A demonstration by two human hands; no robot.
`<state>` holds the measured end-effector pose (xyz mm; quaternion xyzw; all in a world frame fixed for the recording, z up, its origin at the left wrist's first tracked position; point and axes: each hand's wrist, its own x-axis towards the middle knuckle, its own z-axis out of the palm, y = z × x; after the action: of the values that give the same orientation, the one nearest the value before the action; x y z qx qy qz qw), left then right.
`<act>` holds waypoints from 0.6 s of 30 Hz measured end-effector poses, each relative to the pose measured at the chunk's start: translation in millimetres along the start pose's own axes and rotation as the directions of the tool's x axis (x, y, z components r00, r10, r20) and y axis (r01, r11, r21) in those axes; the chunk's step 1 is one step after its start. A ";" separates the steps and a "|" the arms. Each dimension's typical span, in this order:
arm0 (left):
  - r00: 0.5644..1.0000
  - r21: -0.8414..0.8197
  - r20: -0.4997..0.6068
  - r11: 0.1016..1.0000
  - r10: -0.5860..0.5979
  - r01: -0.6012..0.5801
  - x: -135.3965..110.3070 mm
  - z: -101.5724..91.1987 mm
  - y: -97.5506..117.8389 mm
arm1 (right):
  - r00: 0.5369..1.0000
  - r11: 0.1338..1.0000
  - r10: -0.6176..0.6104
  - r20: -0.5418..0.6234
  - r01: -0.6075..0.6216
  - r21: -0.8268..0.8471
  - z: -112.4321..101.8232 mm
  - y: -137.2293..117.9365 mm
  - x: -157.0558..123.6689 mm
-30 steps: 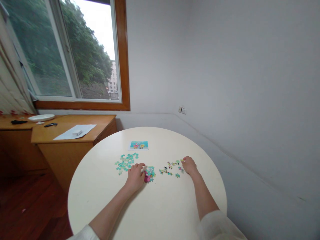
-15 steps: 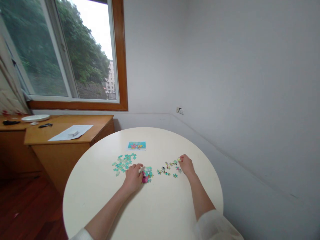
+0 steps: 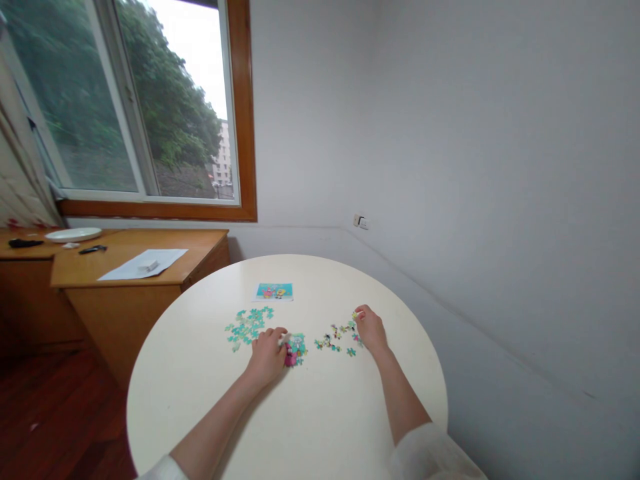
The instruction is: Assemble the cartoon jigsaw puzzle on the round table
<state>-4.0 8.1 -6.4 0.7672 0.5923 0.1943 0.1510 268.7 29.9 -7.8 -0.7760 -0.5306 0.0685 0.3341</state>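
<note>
"white wall (image 3: 450,133) and a window (image 3: 183,100) behind a round white table (image 3: 310,427). so what's just changed?"

"very little: the right hand (image 3: 371,328) has edged inward, with a yellowish puzzle piece (image 3: 355,316) at its fingertips. the left hand (image 3: 267,355) has stayed put, and the joined puzzle patch (image 3: 297,347) looks no bigger, so i'd judge nothing has been added to it."

"how do the fingers sit?"

"right thumb and forefinger seem pinched together on that yellowish puzzle piece, at the far right end of the mixed loose pieces (image 3: 327,341). left fingers curl over the joined puzzle patch's left edge; something pale shows by them, too small to name, so i can't tell if they grip."

"and the others?"

"turquoise loose pieces (image 3: 249,327) lie beyond the left hand, to its left; the picture card (image 3: 274,292) lies farther back, apart from both hands."
</note>
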 end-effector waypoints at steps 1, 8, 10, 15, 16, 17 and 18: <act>1.000 0.000 0.003 1.000 -0.001 0.001 0.0 -0.1 -0.1 | 1.000 0.999 -0.019 0.000 0.019 0.027 0.7 -1.5 -0.1; 1.000 -0.009 0.005 1.000 0.015 -0.015 0.1 0.5 -1.4 | 0.986 0.969 -0.163 -0.036 0.167 0.180 10.5 -6.8 1.0; 1.000 -0.014 0.003 1.000 0.012 -0.012 0.3 1.1 -1.8 | 0.986 0.952 -0.167 -0.026 0.168 0.254 13.3 -8.9 0.2; 0.995 -0.102 -0.084 0.993 0.044 -0.053 1.8 3.1 -4.1 | 0.995 0.862 -0.100 0.025 0.074 0.502 23.3 -20.3 -5.0; 0.992 -0.128 -0.113 0.989 0.056 -0.070 2.0 3.3 -4.5 | 0.994 0.831 -0.099 0.036 0.063 0.553 25.6 -23.7 -6.9; 0.988 -0.152 -0.141 0.984 0.068 -0.090 2.2 3.3 -4.7 | 0.993 0.799 -0.104 0.047 0.055 0.599 27.8 -27.5 -9.1; 0.983 -0.174 -0.167 0.979 0.080 -0.109 2.3 3.2 -4.7 | 0.992 0.766 -0.109 0.061 0.045 0.641 29.8 -31.7 -11.7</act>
<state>-6.0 11.5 -11.1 0.7596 0.5449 0.3152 0.1637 225.3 39.9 -14.8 -0.5899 -0.5225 0.2672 0.5547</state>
